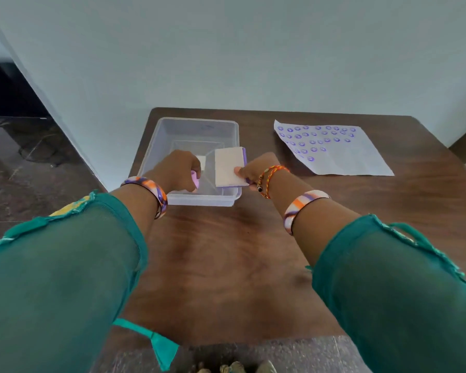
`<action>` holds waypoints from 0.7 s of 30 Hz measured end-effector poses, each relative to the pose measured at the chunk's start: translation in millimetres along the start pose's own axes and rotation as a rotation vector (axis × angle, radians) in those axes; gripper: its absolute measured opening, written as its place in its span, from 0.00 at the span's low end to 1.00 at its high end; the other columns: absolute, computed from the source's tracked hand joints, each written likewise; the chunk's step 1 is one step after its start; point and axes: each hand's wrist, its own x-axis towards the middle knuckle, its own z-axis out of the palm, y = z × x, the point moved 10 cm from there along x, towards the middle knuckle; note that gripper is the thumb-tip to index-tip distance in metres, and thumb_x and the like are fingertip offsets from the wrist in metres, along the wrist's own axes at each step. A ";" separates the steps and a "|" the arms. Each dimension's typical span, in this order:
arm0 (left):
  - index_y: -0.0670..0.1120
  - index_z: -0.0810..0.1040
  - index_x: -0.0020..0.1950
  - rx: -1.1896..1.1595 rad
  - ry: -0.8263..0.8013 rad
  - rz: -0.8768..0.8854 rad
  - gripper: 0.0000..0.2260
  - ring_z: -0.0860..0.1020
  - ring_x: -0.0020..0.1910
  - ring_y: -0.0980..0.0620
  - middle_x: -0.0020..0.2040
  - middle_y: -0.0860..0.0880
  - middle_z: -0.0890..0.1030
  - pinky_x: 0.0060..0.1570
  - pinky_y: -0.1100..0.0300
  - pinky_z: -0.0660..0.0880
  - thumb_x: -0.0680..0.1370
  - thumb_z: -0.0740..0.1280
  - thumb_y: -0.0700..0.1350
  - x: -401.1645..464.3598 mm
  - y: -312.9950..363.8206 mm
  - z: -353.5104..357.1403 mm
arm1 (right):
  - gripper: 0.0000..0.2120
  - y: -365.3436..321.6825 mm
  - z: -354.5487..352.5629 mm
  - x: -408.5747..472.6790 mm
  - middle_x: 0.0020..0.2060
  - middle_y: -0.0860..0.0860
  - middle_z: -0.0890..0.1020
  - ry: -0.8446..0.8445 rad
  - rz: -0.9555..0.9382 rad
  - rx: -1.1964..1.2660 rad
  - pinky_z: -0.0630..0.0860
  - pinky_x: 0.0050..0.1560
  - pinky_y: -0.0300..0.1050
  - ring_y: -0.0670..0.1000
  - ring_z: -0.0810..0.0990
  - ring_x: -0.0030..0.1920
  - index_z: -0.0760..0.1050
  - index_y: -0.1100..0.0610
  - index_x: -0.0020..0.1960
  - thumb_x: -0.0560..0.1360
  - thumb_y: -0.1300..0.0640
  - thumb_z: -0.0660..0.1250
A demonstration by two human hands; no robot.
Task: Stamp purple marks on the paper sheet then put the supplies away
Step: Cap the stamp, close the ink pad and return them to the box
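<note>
A clear plastic bin [170, 130] stands on the brown table at the back left. Inside it, my left hand [176, 169] is closed around a small pink-purple stamp [195, 180], next to a small white object [201, 162] on the bin floor. My right hand [256, 168] grips a flat ink pad [230, 165], white on top with purple edges, and holds it over the bin's right side. The paper sheet [342, 157] lies at the back right of the table. Several purple round marks cover its upper left part.
The wooden table [226, 259] stands against a pale wall. A dark tiled floor [24, 168] lies to the left, with cables on it. Both forearms wear teal sleeves and striped bangles.
</note>
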 end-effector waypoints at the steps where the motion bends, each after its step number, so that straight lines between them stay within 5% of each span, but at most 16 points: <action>1: 0.34 0.83 0.45 0.003 -0.015 0.000 0.06 0.78 0.44 0.43 0.47 0.36 0.83 0.45 0.61 0.68 0.69 0.71 0.35 1.2 -7.6 2.8 | 0.14 -5.6 3.1 2.2 0.45 0.56 0.79 0.073 -0.011 -0.053 0.74 0.36 0.39 0.51 0.77 0.40 0.76 0.63 0.52 0.74 0.53 0.68; 6: 0.36 0.82 0.49 -0.006 -0.031 -0.013 0.08 0.79 0.50 0.41 0.50 0.37 0.82 0.47 0.59 0.70 0.73 0.68 0.37 6.5 -35.8 11.2 | 0.17 -27.6 26.2 6.9 0.54 0.58 0.81 0.194 -0.053 -0.187 0.74 0.48 0.44 0.56 0.78 0.48 0.74 0.63 0.60 0.74 0.55 0.67; 15: 0.36 0.81 0.52 -0.017 -0.052 0.000 0.10 0.78 0.52 0.42 0.53 0.38 0.81 0.46 0.61 0.69 0.73 0.69 0.37 14.7 -41.5 17.0 | 0.16 -35.5 64.7 18.7 0.48 0.58 0.79 0.117 -0.042 -0.397 0.69 0.44 0.43 0.53 0.72 0.43 0.73 0.64 0.61 0.75 0.58 0.66; 21: 0.39 0.79 0.58 0.098 -0.212 -0.027 0.15 0.78 0.53 0.43 0.56 0.40 0.81 0.56 0.56 0.75 0.71 0.72 0.38 22.8 -37.5 26.6 | 0.16 -30.5 68.6 18.6 0.57 0.59 0.80 0.077 -0.029 -0.436 0.71 0.48 0.42 0.54 0.73 0.45 0.74 0.65 0.61 0.75 0.58 0.66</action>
